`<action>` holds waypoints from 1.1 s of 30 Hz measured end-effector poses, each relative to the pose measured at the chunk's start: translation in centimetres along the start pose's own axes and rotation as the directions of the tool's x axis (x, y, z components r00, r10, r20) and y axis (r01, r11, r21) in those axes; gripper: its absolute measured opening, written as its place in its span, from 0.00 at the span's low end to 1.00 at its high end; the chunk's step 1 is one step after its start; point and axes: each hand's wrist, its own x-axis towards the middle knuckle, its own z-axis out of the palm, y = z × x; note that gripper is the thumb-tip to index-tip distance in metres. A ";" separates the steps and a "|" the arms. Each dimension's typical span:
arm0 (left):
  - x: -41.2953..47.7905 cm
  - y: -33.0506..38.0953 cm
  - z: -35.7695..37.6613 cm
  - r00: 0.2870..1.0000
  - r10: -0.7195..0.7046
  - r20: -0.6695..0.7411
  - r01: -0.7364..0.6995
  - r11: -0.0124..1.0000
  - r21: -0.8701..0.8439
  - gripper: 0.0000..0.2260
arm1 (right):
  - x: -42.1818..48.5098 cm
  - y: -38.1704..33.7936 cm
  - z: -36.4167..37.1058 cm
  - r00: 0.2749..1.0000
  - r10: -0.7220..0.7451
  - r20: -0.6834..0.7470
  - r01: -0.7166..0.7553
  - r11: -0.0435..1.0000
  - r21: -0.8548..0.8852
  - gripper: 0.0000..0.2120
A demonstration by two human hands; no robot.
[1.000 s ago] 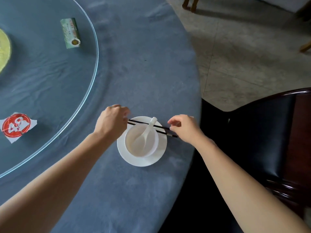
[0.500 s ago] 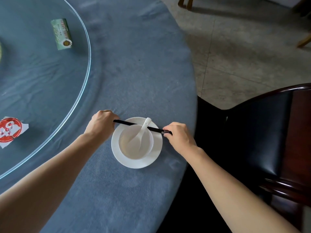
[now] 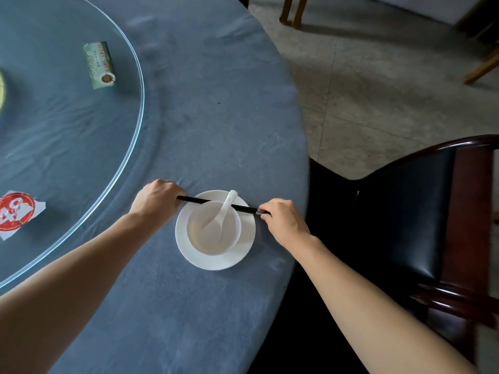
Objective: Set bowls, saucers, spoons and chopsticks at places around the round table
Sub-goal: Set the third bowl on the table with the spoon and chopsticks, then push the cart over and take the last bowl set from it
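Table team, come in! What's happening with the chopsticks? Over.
Gripping: left hand and right hand, one end each of the chopsticks. These span far side of the saucer; spoon in bowl. Nothing blocking.

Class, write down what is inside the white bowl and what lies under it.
Inside the bowl rests a white spoon, its handle leaning on the far rim. Under the bowl sits a white saucer; only its outer ring shows, the middle being covered by the bowl.
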 end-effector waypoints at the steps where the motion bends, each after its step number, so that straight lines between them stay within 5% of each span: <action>1: 0.0 0.0 0.0 1.000 0.002 -0.002 -0.002 1.000 0.010 0.05 | 0.1 0.0 0.0 1.000 -0.005 0.002 0.005 1.000 -0.007 0.07; 10: -0.1 -0.2 0.6 0.999 0.001 -0.037 0.001 0.998 0.057 0.03 | -0.1 -0.1 0.3 1.000 -0.014 -0.016 0.014 0.999 -0.034 0.08; 17: -3.3 -1.3 0.6 0.992 -0.057 -0.115 0.064 0.996 0.055 0.25 | -1.4 -0.4 0.7 0.996 0.017 -0.087 -0.024 0.996 -0.081 0.09; 20: -5.8 -1.8 0.6 0.986 -0.115 -0.118 0.124 0.990 0.071 0.23 | -2.8 -0.6 0.8 0.994 0.057 -0.089 -0.065 0.993 -0.098 0.16; 33: -23.0 -0.8 -0.6 0.964 -0.265 -0.038 0.267 0.956 0.118 0.12 | -16.6 -5.1 -1.0 0.973 0.104 -0.204 -0.141 0.975 -0.173 0.11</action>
